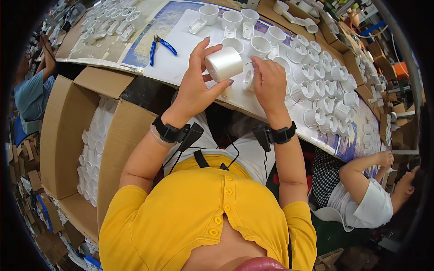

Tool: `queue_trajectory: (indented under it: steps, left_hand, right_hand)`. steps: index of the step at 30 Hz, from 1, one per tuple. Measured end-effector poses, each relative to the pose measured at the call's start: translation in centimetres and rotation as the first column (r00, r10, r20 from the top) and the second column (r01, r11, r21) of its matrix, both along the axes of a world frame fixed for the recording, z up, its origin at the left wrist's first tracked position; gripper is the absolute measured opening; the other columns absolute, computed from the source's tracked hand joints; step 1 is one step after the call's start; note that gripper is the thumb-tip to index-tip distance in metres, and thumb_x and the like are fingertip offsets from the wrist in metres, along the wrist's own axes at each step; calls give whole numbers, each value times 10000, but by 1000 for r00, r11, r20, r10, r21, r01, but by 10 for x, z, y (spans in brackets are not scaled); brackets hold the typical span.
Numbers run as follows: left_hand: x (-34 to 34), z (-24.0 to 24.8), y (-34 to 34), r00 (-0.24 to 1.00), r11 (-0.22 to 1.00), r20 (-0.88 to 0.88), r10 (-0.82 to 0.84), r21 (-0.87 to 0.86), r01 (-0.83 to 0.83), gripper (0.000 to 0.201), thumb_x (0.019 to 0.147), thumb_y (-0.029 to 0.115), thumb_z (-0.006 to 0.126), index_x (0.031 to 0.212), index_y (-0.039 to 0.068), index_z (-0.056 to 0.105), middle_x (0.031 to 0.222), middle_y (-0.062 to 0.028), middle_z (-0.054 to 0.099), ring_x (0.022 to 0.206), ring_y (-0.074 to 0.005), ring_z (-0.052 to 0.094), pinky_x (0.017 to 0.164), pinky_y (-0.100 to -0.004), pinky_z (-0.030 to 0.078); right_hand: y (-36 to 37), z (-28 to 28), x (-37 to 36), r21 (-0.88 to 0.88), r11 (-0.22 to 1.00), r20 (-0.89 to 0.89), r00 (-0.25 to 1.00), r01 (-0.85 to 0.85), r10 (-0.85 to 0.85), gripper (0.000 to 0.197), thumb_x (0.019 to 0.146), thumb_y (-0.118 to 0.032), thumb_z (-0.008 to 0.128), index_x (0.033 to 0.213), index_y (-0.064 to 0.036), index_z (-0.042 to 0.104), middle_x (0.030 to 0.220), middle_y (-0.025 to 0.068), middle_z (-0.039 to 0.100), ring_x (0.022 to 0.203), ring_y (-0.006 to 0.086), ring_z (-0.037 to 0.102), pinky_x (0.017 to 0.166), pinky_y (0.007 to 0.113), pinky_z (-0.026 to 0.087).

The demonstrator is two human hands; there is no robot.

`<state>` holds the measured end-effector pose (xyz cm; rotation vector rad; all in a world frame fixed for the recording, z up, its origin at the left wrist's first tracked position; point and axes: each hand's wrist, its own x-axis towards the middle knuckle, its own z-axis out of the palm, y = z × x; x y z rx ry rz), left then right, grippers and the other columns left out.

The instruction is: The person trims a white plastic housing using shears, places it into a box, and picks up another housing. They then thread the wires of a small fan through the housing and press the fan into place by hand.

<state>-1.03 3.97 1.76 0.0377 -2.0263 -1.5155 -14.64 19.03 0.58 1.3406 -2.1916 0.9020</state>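
My left hand (198, 83) is closed around a smooth white plastic cup-shaped housing (224, 64), held tilted on its side above the front edge of the table. To its right, my right hand (270, 83) has thumb and fingers pinched together. A thin dark wire end seems to show at its fingertips; what they grip is too small to be sure of. Just beside those fingers is a small round white part (248, 80), partly hidden by the hand. Beyond both hands stand several open white cups (261, 45), some with small white clip-like pieces (229, 32) next to them.
Blue-handled cutting pliers (162, 49) lie left of my hands. Many white cups (318, 90) crowd the table's right side; others (122, 20) sit far left. A cardboard box (68, 140) holding white cups stands at my left. Co-workers sit right (361, 194) and far left (34, 97).
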Motion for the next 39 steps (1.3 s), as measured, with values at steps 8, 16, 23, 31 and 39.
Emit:
queue_trajectory:
  steps: [8,16,23,31,39]
  left_hand:
    - [1,-6,-3,987,963,-92,131,-226,-149,893,732,21,727,1429,67,170,1349,-147,464,1166,-288,523,891,-358,502]
    - [-8,-8,2,959,857,-207,193,-441,-268,946,722,33,750,1435,57,129,1349,-184,466,1180,-287,522,848,-332,513]
    - [-11,-2,33,975,996,-208,80,-17,-85,1049,675,157,826,1438,51,114,1415,-209,369,1235,-289,464,915,-363,478]
    - [-43,-40,36,1000,911,-18,23,-411,-28,954,618,250,843,1374,5,314,1353,-220,415,1190,-390,457,983,-415,400]
    - [-49,-38,26,999,923,44,18,-386,0,750,675,205,795,1295,3,424,1285,-193,497,1174,-359,474,983,-406,401]
  right_hand:
    - [6,9,21,-95,994,-199,977,56,-74,295,763,-96,667,1056,-91,631,1085,89,576,959,258,539,839,375,399]
    - [9,4,50,-24,1000,-134,991,-1,-2,498,665,-214,756,1103,-52,581,1178,127,537,1059,326,503,916,443,358]
    - [-2,-10,34,-108,991,-46,996,-78,73,455,777,-209,710,1160,-11,564,1199,150,561,1070,294,531,931,422,385]
    - [-5,38,-27,-562,822,682,513,-89,522,302,941,-213,546,1159,-5,556,1105,92,638,829,137,613,732,266,494]
    - [-24,87,-287,404,893,318,885,199,-341,391,793,-375,652,903,0,662,807,103,696,653,179,662,656,302,517]
